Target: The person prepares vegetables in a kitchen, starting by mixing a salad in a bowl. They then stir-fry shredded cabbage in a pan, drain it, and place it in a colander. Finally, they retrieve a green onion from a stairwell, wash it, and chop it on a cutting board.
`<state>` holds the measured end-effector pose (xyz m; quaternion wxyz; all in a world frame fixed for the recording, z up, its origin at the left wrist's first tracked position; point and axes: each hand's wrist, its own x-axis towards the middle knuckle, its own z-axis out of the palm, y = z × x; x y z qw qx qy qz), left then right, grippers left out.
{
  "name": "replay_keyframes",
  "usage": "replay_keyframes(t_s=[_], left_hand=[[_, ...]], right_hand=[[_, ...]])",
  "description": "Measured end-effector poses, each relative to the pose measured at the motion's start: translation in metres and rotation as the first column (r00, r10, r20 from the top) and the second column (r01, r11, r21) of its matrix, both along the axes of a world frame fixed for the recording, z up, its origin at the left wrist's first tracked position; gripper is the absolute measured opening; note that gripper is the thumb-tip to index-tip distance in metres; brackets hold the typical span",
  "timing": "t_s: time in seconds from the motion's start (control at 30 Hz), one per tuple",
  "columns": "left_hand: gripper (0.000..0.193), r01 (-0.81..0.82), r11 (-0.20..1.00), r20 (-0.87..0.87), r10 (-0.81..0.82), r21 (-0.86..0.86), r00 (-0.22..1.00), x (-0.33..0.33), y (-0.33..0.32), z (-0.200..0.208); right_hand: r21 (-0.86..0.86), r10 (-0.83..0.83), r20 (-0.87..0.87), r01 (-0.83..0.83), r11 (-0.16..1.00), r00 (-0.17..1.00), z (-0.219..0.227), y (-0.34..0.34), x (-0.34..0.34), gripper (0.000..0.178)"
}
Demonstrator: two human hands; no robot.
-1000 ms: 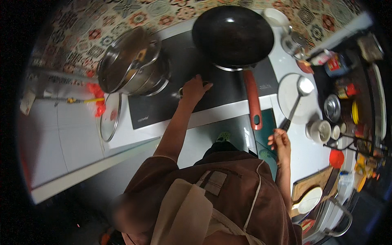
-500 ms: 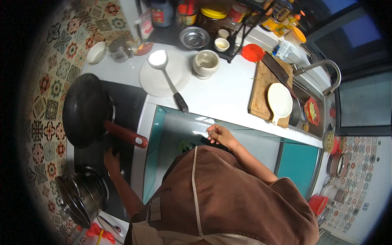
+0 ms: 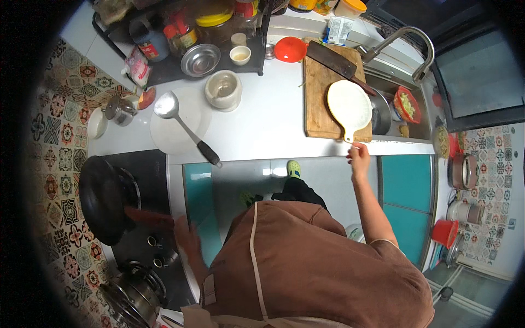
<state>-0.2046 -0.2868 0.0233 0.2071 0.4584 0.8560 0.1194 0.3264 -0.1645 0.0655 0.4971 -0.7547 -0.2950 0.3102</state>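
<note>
My right hand is at the front edge of the cutting board, fingers partly curled and apart, fingertips at the handle end of a cream, round dish. Whether they touch it is hard to see. The dish lies on the wooden cutting board, beside a cleaver. My left hand, smeared by motion, is next to the red-brown handle of a black wok; its fingers do not show clearly. The wok sits tilted on the black stove.
A ladle-like spatula rests on a pale round plate. A stone mortar stands behind it. A lidded pot is on the near burner. At the right, the sink holds a red basket. A condiment rack stands at the back.
My right hand has moved right, from in front of my apron to the dish's handle. My left hand has moved from the stove's controls toward the wok handle's end. The whole view has shifted.
</note>
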Motion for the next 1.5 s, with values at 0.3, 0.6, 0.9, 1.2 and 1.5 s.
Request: replay_keyframes(t_s=[0.3, 0.6, 0.9, 1.2, 1.5], left_hand=[[0.026, 0.419, 0.882, 0.056, -0.440, 0.216, 0.896, 0.164, 0.062, 0.028], [0.021, 0.497, 0.835, 0.072, -0.525, 0.237, 0.848, 0.286, 0.145, 0.052], [0.022, 0.541, 0.828, 0.090, -0.556, 0.152, 0.826, 0.330, 0.154, 0.060], [0.020, 0.548, 0.793, 0.149, -0.595, 0.267, 0.789, 0.318, 0.193, 0.053], [0.018, 0.437, 0.863, 0.178, -0.485, 0.253, 0.856, 0.265, 0.194, 0.043]], right_hand=[[-0.227, -0.081, -0.407, -0.015, 0.974, 0.910, -0.038, 0.009, 0.078, 0.012], [-0.251, 0.239, -0.703, -0.548, 0.798, 0.670, -0.029, 0.022, 0.110, 0.025], [-0.177, 0.631, -0.206, -0.662, 0.728, 0.748, 0.011, 0.087, 0.168, 0.008], [-0.088, 0.601, 0.438, -0.633, 0.769, 0.669, 0.071, 0.218, 0.098, 0.008], [-0.162, 0.606, 0.653, -0.697, 0.698, 0.455, 0.039, 0.389, 0.027, 0.010]])
